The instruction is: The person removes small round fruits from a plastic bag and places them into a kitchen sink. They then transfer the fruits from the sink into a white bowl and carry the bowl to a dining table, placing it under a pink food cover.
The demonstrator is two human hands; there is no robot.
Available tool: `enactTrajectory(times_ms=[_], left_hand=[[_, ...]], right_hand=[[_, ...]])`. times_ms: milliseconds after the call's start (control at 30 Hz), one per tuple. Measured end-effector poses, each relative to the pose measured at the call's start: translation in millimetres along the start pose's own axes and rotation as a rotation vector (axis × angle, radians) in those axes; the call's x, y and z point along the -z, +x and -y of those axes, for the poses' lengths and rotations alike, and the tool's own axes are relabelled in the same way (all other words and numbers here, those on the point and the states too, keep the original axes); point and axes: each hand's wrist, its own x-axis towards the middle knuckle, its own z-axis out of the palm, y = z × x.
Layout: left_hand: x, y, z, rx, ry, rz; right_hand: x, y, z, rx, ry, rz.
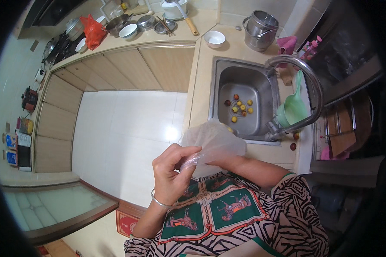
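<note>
My left hand (172, 173), a bangle at its wrist, pinches the gathered edge of a translucent plastic bag (217, 138). The bag hangs over the near left corner of the stainless steel sink (265, 96). My right forearm (257, 168) reaches in behind the bag, so the fingers of that hand are hidden. Whether they grip anything does not show. Several small round fruits (243, 107), yellow and reddish brown, lie around the drain of the sink. A pale yellow fruit (228, 128) shows at the bag's far edge, partly covered by it.
A curved faucet (318, 86) arches at the sink's right, by a green plastic dipper (294, 107). Two reddish fruits (293, 146) rest on the counter there. Beyond the sink stand a white bowl (214, 39) and a metal pail (260, 32). A glass-paned door (58, 205) is lower left.
</note>
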Motion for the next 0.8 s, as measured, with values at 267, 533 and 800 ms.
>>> enactTrajectory(times_ms=[267, 533, 800], left_hand=[[1, 1, 2, -0.037, 0.038, 0.036], [11, 1, -8, 0.049, -0.020, -0.029], [11, 5, -14, 0.079, -0.006, -0.041]], right_hand=[[-5, -3, 6, 0.023, 0.027, -0.009], [24, -15, -18, 0.165, 0.114, -0.009], [105, -86, 32, 0.099, 0.529, 0.049]])
